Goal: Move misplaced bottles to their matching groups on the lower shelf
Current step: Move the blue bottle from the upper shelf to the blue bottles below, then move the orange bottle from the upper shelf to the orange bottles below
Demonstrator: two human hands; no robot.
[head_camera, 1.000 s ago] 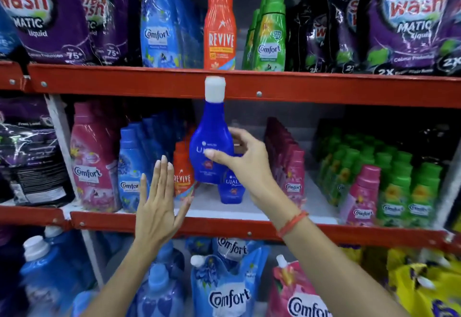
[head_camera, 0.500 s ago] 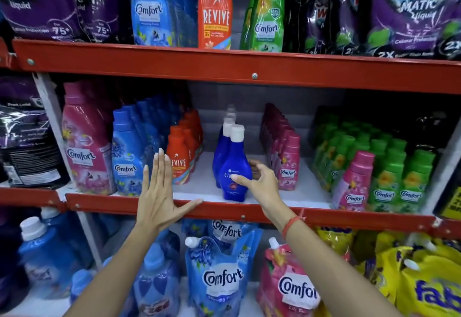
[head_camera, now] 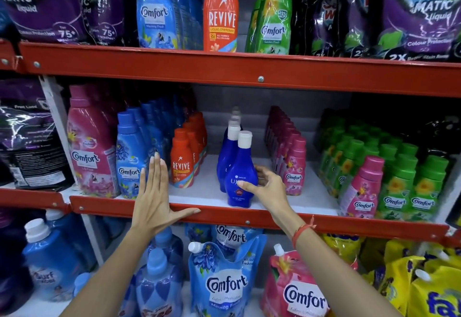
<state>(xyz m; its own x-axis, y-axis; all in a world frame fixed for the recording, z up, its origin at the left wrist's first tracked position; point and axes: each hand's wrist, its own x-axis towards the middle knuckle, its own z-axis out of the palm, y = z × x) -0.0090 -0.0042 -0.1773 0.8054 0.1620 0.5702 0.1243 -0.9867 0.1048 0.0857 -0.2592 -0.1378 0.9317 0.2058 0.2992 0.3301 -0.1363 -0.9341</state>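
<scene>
Two hands: the right hand (head_camera: 268,188) grips a blue bottle (head_camera: 240,179) marked "Uj"; the left hand (head_camera: 154,196) is flat, fingers spread, before Comfort bottles (head_camera: 129,157).

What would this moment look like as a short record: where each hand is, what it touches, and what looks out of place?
right hand: wrapped around the front dark blue bottle, which stands upright on the middle shelf
blue bottle's place: front of a row of matching white-capped blue bottles
left hand: open and flat, holding nothing, thumb on the red shelf edge
left neighbours: orange bottles
right neighbours: pink bottles
possibly misplaced: one pink bottle standing in front of the green bottles
</scene>
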